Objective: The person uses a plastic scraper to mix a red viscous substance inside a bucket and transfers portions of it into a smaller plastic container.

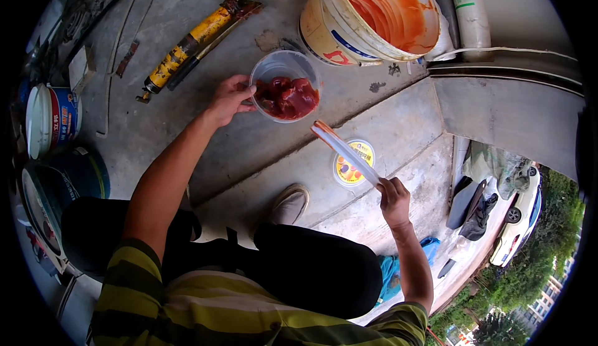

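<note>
My left hand (228, 99) grips the rim of a clear plastic tub (280, 66) that holds a lump of dark red grease (288, 97) and stands on the concrete ledge. My right hand (394, 199) holds a flat white stick (344, 153) by its lower end. The stick's tip is smeared orange-red and points up toward the tub, just short of its right edge. A round yellow lid (355, 165) lies on the concrete under the stick.
A big white bucket (324, 25) smeared orange inside stands behind the tub. A yellow grease gun (193, 41) lies at the upper left. Paint cans (50, 118) stand at the left. My shoe (289, 203) and dark trousers are below. The ledge drops off at the right.
</note>
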Demonstrator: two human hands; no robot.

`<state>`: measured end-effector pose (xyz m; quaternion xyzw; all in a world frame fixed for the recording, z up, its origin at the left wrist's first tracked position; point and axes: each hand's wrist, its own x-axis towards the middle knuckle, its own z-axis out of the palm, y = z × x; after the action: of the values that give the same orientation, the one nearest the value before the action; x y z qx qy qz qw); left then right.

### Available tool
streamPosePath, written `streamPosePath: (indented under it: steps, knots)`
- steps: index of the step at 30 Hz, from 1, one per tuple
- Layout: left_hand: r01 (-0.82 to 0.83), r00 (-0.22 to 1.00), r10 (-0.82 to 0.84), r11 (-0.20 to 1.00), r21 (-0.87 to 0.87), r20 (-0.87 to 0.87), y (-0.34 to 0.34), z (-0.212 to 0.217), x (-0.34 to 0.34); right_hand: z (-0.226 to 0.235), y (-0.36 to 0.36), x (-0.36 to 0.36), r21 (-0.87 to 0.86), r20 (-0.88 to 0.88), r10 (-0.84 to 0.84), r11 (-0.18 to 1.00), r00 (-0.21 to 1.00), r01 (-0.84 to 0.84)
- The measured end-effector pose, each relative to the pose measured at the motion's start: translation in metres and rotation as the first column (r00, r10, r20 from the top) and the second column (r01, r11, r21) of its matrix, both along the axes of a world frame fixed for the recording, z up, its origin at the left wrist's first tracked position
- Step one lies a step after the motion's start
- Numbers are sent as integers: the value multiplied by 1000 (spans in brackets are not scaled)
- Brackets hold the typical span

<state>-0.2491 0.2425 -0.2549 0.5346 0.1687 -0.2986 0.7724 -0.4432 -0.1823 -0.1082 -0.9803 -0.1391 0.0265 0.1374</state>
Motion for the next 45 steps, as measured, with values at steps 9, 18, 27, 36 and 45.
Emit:
streamPosePath:
  steps: [9, 18, 27, 36, 45]
  knots:
    - [42, 999, -43, 999, 33, 29, 2, -1, -2, -92, 36, 25, 639, -590, -230, 453, 774, 622]
    - [43, 999, -44, 998, 45, 20, -1, -2, 2, -141, 69, 13, 647, -679, -159, 332, 716, 687]
    - [40, 999, -40, 999, 12, 36, 0, 2, 0, -112, 95, -7, 617, -768, 60, -196, 637, 762]
    - [8, 996, -9, 1000, 18, 89, 0, -7, -9, -122, 106, 1, 619, -774, 32, -169, 632, 767]
    - [12, 999, -12, 1000, -7, 48, 0, -2, -7, -112, 123, 71, 244, 248, -182, 962, 951, 121]
